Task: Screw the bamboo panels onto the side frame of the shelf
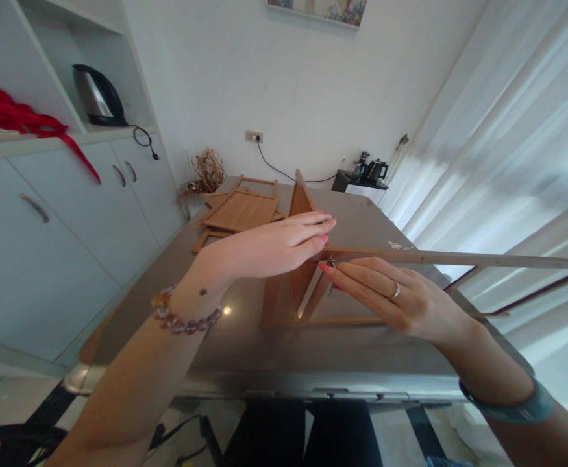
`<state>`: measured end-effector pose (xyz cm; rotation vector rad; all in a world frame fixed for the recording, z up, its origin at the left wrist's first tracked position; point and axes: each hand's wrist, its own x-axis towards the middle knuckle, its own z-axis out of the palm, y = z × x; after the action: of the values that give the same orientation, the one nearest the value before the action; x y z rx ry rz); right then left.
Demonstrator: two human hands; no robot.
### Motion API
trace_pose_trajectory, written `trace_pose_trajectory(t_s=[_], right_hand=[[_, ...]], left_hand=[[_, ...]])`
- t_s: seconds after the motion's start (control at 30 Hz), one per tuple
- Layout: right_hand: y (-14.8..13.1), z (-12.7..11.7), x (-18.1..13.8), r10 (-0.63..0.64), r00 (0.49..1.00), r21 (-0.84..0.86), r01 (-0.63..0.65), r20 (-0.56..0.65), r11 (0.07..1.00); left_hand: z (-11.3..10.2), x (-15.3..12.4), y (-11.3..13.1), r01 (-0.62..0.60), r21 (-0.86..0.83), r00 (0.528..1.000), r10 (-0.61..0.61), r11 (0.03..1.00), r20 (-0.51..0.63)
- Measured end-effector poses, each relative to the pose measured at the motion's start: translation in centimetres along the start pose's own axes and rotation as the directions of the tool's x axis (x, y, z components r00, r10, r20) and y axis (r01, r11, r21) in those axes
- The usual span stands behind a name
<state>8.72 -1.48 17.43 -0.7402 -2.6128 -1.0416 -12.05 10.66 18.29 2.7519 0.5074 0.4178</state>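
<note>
Because the wooden frame is long and seems to stand partly on edge, it rests on the desk for support, its upper rail running from near the left fingertips, past the right hand, and away to the right. An upright board meets it just beyond and below the left hand. That hand is stretched flat over the join, fingers straight and closed around nothing, probably to steady the pieces; whether its palm presses on the wood cannot be told. Just below the rail, the right hand pinches a small metal piece between its fingertips at the join, likely to control it finely; screw or key, it is too small to tell.

Well away to the right of the right hand hangs a curtain, and far left of the left hand stands a cupboard. Nearer, beyond the left hand, lies a pile of wooden panels, with dried plants behind it. The left hand and forearm hide part of the upright board, while the right hand covers some of the lower rail.
</note>
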Motion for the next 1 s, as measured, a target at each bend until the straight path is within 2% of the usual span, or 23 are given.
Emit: trace_pose_trajectory(t_s=[0.27, 0.53, 0.7, 0.83, 0.93, 1.0], right_hand=[[0.1, 0.2, -0.1, -0.006, 1.000, -0.011, 0.006, -0.016, 1.000], [0.7, 0.7, 0.7, -0.032, 0.991, -0.013, 0.031, -0.127, 0.999], [0.7, 0.9, 1.5, -0.031, 0.985, -0.069, 0.019, -0.172, 0.997], [-0.1, 1.5, 2.0, 0.154, 0.961, 0.001, -0.158, -0.229, 0.987], [-0.9, 2.0, 2.5, 0.328, 0.922, 0.202, -0.287, -0.208, 0.936], [-1.4, 2.1, 2.9, 0.443, 0.882, 0.334, -0.373, -0.163, 0.866]], left_hand=[[0.0, 0.1, 0.0, 0.007, 0.002, 1.000, -0.007, 1.000, -0.002], [0.0, 0.0, 0.0, -0.004, -0.014, 1.000, 0.004, 1.000, -0.002], [-0.2, -0.2, 0.2, 0.030, -0.099, 0.999, -0.027, 0.995, 0.034], [-0.5, -0.5, 0.3, 0.044, -0.133, 0.997, -0.035, 0.990, 0.066], [-0.7, -0.7, 0.3, 0.051, -0.172, 0.997, -0.040, 0.984, 0.067], [-0.7, -0.7, 0.4, 0.044, -0.190, 0.998, -0.033, 0.981, 0.060]])
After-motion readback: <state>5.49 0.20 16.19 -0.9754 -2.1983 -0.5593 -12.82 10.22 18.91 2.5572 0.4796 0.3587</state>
